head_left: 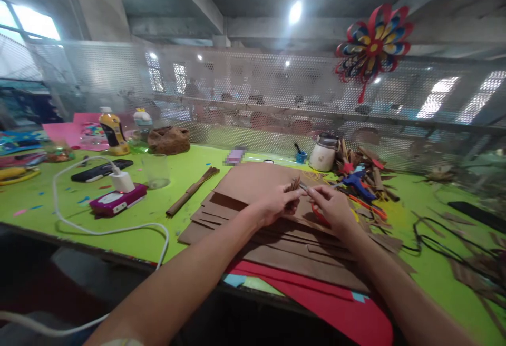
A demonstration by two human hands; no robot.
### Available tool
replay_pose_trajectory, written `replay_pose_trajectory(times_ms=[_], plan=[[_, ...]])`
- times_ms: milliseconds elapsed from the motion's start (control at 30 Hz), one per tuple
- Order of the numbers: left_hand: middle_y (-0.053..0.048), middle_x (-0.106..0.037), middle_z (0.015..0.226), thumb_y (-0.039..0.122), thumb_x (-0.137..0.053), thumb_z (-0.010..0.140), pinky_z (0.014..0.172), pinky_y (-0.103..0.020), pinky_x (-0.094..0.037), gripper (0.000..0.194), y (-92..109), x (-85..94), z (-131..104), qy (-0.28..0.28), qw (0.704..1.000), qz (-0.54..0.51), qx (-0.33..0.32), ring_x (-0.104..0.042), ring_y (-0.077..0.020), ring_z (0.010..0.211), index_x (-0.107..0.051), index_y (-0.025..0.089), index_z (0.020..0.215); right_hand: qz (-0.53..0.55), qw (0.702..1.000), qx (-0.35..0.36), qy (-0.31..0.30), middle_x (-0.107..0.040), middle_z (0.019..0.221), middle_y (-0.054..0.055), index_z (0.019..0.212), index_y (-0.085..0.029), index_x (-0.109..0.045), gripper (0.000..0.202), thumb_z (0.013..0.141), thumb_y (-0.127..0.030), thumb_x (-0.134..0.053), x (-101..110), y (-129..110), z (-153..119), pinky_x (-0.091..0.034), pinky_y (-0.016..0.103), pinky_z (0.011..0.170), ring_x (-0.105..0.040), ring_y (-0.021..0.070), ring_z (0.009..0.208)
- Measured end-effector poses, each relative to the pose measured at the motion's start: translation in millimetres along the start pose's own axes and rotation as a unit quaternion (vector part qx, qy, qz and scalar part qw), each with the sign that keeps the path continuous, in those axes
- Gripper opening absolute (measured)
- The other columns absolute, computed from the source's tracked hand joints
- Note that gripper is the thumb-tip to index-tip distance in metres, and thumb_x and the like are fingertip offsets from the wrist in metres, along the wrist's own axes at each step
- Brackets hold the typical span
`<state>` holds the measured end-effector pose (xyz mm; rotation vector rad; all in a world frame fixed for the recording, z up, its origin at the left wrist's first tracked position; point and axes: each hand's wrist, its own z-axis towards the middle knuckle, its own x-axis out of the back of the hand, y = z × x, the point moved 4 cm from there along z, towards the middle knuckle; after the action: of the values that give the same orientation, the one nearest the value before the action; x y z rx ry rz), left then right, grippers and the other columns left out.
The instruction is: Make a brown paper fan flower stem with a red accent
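Note:
My left hand [285,200] is closed around a small piece of brown paper with a fringed end [295,183]. Close beside it, my right hand [332,206] grips scissors with red-orange handles [319,214]; their metal blades point at the fringe. Whether the blades touch the paper I cannot tell. Both hands are over a stack of brown paper sheets [253,183], which has loose cut strips on top. Left of the stack lies a rolled brown paper stick [192,192] with a frayed top.
A purple power strip [118,199] with a white charger and cable lies left, near a phone [101,170] and a clear cup [156,171]. A blue glue gun [359,184] and paper scraps lie right. Red sheets [316,298] overhang the table's front edge. Black cables [435,240] run far right.

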<state>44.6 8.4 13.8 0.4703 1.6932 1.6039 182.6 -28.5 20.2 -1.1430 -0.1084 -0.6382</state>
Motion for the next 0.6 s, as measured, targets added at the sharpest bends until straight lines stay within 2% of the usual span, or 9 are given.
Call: replay_pose_trajectory(times_ms=[133,233,300,333,400,433,500,533,600], plan=[[0.004,-0.044,0.057,0.031,-0.068,0.065,0.048,-0.018,-0.031,0.027,26,15.0,-1,0.065,0.995,0.046,-0.06,-0.04,-0.0041,0.048,-0.056,0.012,0.079,-0.127,0.98,0.1,-0.117,-0.065,0.082,0.008,0.09,-0.015,-0.066,0.036,0.077,-0.045,-0.05,-20,4,-6,-0.045,0.031,0.066,-0.057,0.0186,0.072],[0.003,-0.045,0.056,0.026,-0.067,0.066,0.045,-0.018,-0.031,0.02,61,37.5,-5,0.158,0.97,0.112,-0.144,-0.04,-0.0045,0.045,-0.056,0.012,0.076,-0.217,0.935,0.191,-0.207,-0.063,0.091,0.009,0.096,-0.02,-0.067,0.031,0.081,-0.04,-0.049,-36,3,-17,-0.041,0.035,0.079,-0.054,0.0207,0.086],[0.004,-0.043,0.053,0.024,-0.063,0.069,0.042,-0.018,-0.028,0.016,87,58.1,-10,0.2,0.956,0.13,-0.171,-0.037,-0.0039,0.042,-0.055,0.014,0.077,-0.25,0.917,0.217,-0.221,-0.061,0.095,0.01,0.097,-0.021,-0.067,0.029,0.083,-0.038,-0.048,-40,2,-22,-0.039,0.035,0.082,-0.052,0.0211,0.09],[0.004,-0.043,0.054,0.024,-0.061,0.07,0.042,-0.018,-0.028,0.014,102,71.6,-14,0.242,0.936,0.175,-0.185,-0.037,-0.0041,0.041,-0.055,0.013,0.077,-0.26,0.914,0.221,-0.219,-0.06,0.096,0.01,0.098,-0.021,-0.066,0.03,0.083,-0.038,-0.047,-41,1,-23,-0.039,0.035,0.083,-0.051,0.021,0.091],[0.001,-0.048,0.057,0.028,-0.056,0.074,0.044,-0.018,-0.032,0.018,128,103.0,-27,0.328,0.881,0.301,-0.162,-0.041,-0.0051,0.043,-0.057,0.013,0.083,-0.268,0.91,0.226,-0.22,-0.06,0.097,0.01,0.1,-0.021,-0.066,0.03,0.083,-0.038,-0.047,-41,1,-24,-0.038,0.035,0.083,-0.05,0.0207,0.091],[-0.001,-0.052,0.062,0.03,-0.053,0.075,0.046,-0.019,-0.034,0.022,138,120.3,-35,0.372,0.838,0.378,-0.129,-0.044,-0.0061,0.045,-0.057,0.013,0.088,-0.269,0.909,0.229,-0.222,-0.059,0.097,0.01,0.1,-0.021,-0.066,0.03,0.083,-0.039,-0.047,-40,1,-24,-0.038,0.035,0.083,-0.05,0.0206,0.09],[-0.005,-0.06,0.073,0.036,-0.046,0.079,0.051,-0.02,-0.038,0.03,149,156.0,-54,0.434,0.711,0.554,0.016,-0.054,-0.01,0.055,-0.057,0.015,0.097,-0.271,0.907,0.23,-0.227,-0.06,0.095,0.01,0.099,-0.021,-0.066,0.031,0.083,-0.039,-0.047,-40,1,-24,-0.038,0.034,0.083,-0.05,0.0206,0.09],[-0.01,-0.062,0.078,0.036,-0.048,0.078,0.053,-0.022,-0.04,0.033,150,172.0,-65,0.446,0.683,0.576,0.056,-0.057,-0.014,0.061,-0.058,0.012,0.098,-0.272,0.906,0.23,-0.228,-0.06,0.094,0.01,0.099,-0.021,-0.066,0.031,0.084,-0.04,-0.047,-40,1,-24,-0.038,0.034,0.082,-0.05,0.0206,0.09],[-0.017,-0.063,0.084,0.034,-0.056,0.071,0.058,-0.027,-0.041,0.035,145,197.7,-88,0.453,0.651,0.599,0.113,-0.06,-0.0227,0.073,-0.061,0.007,0.092,-0.274,0.906,0.228,-0.228,-0.06,0.094,0.01,0.098,-0.02,-0.066,0.031,0.084,-0.039,-0.046,-41,1,-24,-0.038,0.034,0.082,-0.05,0.0204,0.09]])
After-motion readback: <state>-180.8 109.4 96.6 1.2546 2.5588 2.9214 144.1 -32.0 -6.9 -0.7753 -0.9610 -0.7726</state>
